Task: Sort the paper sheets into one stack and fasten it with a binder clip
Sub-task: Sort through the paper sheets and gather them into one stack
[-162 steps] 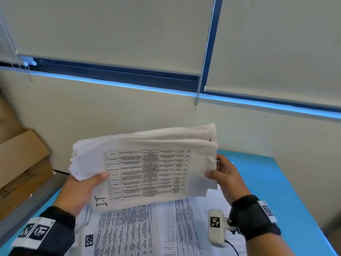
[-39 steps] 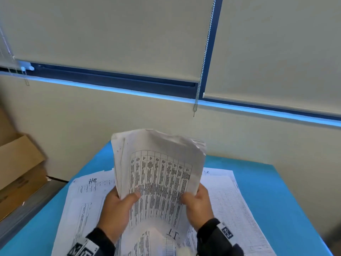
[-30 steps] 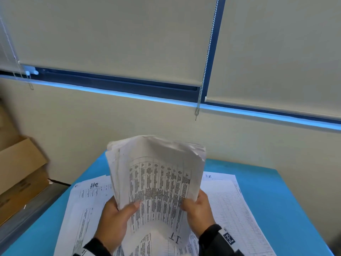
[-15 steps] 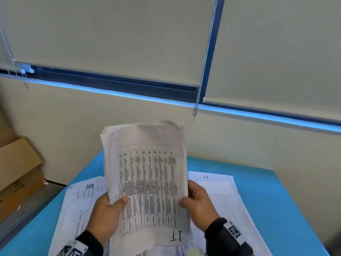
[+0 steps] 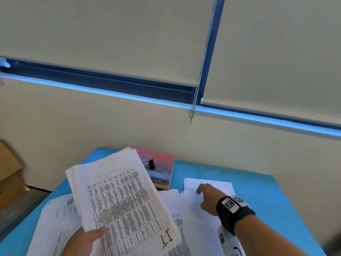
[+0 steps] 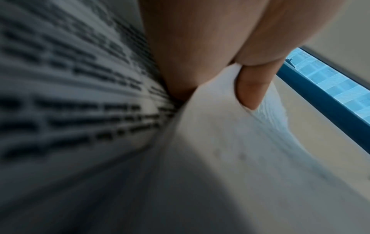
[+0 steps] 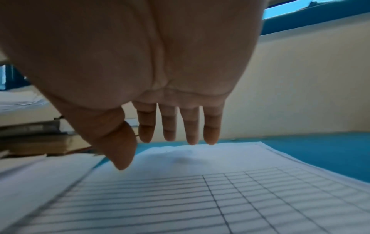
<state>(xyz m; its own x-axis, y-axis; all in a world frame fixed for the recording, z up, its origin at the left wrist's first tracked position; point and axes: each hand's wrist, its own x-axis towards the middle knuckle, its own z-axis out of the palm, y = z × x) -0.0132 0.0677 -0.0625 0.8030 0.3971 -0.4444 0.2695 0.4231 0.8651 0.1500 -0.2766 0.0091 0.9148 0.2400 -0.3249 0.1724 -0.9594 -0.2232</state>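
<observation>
My left hand (image 5: 86, 239) grips a thick stack of printed sheets (image 5: 121, 202) by its near left edge, thumb on top; the top sheet is marked "1.1". In the left wrist view the thumb (image 6: 250, 88) presses on the stack's edge (image 6: 230, 142). My right hand (image 5: 208, 196) hovers open, fingers straight, just above a ruled sheet (image 5: 206, 218) lying on the blue table (image 5: 276, 200); its fingers (image 7: 180, 125) point down over that sheet (image 7: 180, 197). A black binder clip (image 5: 149, 163) sits on a pink-covered book (image 5: 160, 167) at the back.
More loose printed sheets (image 5: 59, 218) lie spread over the table under the stack. Cardboard boxes (image 5: 9, 174) stand left of the table. A wall with a window blind and its bead chain (image 5: 201, 71) runs behind the table's far edge.
My right hand has let go of the stack and moved right over the ruled sheet. The stack has tipped down and left, now held by the left hand alone, uncovering the book and clip.
</observation>
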